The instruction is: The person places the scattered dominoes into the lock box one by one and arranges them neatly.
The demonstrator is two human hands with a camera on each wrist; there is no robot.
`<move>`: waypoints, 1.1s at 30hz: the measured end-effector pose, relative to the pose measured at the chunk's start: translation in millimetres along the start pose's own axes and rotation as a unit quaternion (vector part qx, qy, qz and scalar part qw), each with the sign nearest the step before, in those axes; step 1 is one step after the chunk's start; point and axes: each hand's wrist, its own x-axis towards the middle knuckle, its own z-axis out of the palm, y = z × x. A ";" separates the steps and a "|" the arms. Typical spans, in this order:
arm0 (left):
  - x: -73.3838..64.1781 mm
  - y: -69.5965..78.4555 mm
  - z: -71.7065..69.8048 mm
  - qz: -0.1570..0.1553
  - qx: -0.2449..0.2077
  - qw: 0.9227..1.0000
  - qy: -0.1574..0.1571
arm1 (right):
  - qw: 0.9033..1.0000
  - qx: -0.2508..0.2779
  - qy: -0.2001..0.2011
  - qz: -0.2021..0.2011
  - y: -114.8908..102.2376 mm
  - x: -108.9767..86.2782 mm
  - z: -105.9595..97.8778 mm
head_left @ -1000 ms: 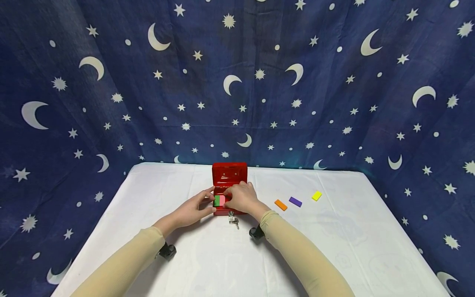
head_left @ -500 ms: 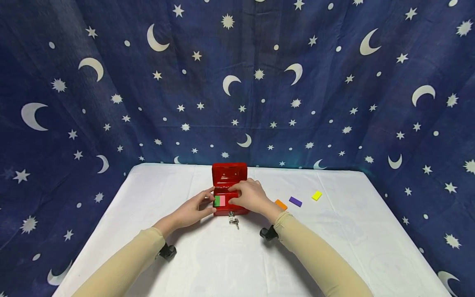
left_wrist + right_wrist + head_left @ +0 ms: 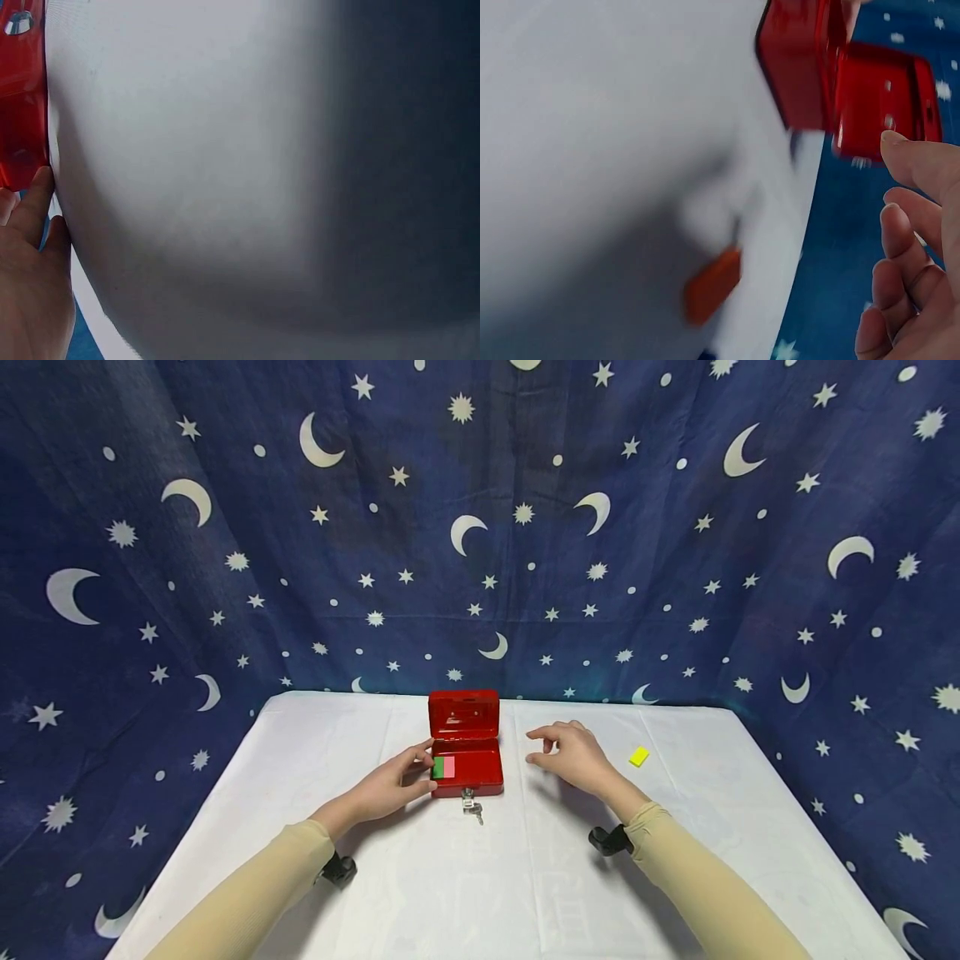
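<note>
A red metal cash box stands on the table with its lid raised. Side by side in its left end lie a green block and a pink block. My left hand rests against the box's left end, thumb near the front corner and fingers at the side. To the right of the box my right hand hovers, thumb and fingers apart with nothing between them. Below it in the right wrist view lies an orange block, hidden by that hand in the head view.
Small keys hang from the lock at the box's front. Farther right on the white-covered table lies a yellow block. A dark blue curtain with moons and stars rises behind the table.
My right hand has come out of the box and moved right, now covering the orange and purple blocks in the head view. My left hand has stayed at the box.
</note>
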 end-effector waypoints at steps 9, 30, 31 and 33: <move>-0.1 0.7 -0.1 -0.003 0.001 1.000 0.000 | 0.998 0.021 -0.003 0.060 39.9 -23.8 -18.7; 3.1 3.7 -5.0 0.012 0.025 1.000 -0.005 | 0.994 -0.014 0.032 0.108 98.6 -66.2 -51.2; 3.3 3.6 -5.0 0.012 0.025 1.000 -0.005 | 0.993 -0.015 0.034 0.112 101.4 -68.0 -53.3; 3.7 3.4 -5.2 0.010 0.025 1.000 -0.004 | 0.993 -0.015 0.036 0.115 106.3 -71.6 -57.6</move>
